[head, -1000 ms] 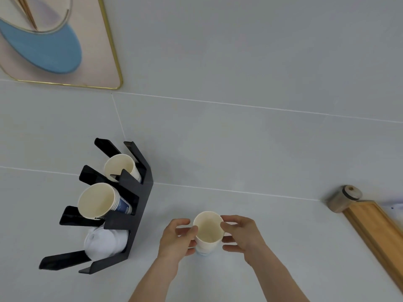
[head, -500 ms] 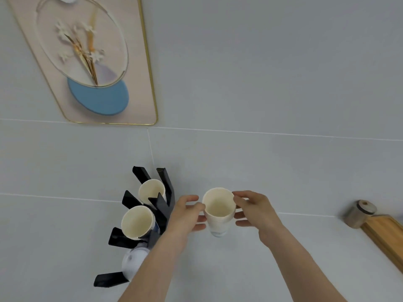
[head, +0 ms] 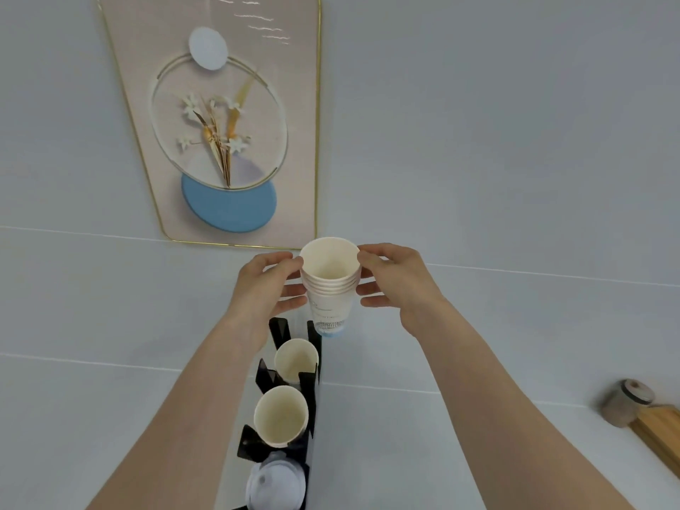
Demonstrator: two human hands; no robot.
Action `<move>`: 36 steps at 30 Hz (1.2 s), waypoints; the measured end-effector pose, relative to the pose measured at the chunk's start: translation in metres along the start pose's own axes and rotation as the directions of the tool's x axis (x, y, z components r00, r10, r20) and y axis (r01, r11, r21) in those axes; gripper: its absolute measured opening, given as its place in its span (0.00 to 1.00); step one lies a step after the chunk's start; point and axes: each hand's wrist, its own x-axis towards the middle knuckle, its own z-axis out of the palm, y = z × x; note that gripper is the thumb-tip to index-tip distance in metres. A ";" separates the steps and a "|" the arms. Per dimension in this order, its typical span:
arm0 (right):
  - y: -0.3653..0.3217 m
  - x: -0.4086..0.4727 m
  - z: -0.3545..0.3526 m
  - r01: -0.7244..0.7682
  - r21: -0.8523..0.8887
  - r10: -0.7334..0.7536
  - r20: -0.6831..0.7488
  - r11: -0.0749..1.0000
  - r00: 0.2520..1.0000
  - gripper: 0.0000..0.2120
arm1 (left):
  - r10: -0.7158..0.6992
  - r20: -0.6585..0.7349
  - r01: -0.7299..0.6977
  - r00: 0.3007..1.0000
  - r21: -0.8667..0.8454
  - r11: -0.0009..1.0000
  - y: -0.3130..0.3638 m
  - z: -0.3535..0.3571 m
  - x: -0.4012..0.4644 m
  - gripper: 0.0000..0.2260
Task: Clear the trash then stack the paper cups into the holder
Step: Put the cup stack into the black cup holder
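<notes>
A stack of several nested white paper cups is held upright in the air between my left hand and my right hand, fingers on both sides near the rims. It hangs just above the top of the black cup holder. The holder carries one paper cup in an upper slot, another cup stack below it, and white plastic lids at the bottom. My left forearm covers part of the holder's left side.
A pink framed picture with gold edge hangs on the grey wall behind. At the right edge a small round jar with a lid stands beside a wooden tray.
Both hands lifted the cup stack up off the surface and carried it left, over the top of the holder. The camera tilted up, showing more of the wall picture.
</notes>
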 end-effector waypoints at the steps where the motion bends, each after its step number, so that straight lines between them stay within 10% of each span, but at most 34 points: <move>1: -0.002 0.002 0.009 -0.001 0.000 0.001 0.001 1.000 1.000 0.10 | 0.001 -0.001 -0.001 1.000 -0.002 1.000 0.002 -0.008 0.004 0.14; 24: 0.152 0.044 0.114 -0.386 -0.284 0.344 -0.186 0.878 0.920 0.05 | -0.329 -0.052 0.330 0.943 0.277 0.902 -0.151 -0.084 0.086 0.13; 36: 0.178 0.051 0.118 -0.497 -0.090 0.466 -0.235 0.863 0.853 0.07 | -0.338 -0.067 0.345 0.939 0.221 0.912 -0.171 -0.089 0.094 0.13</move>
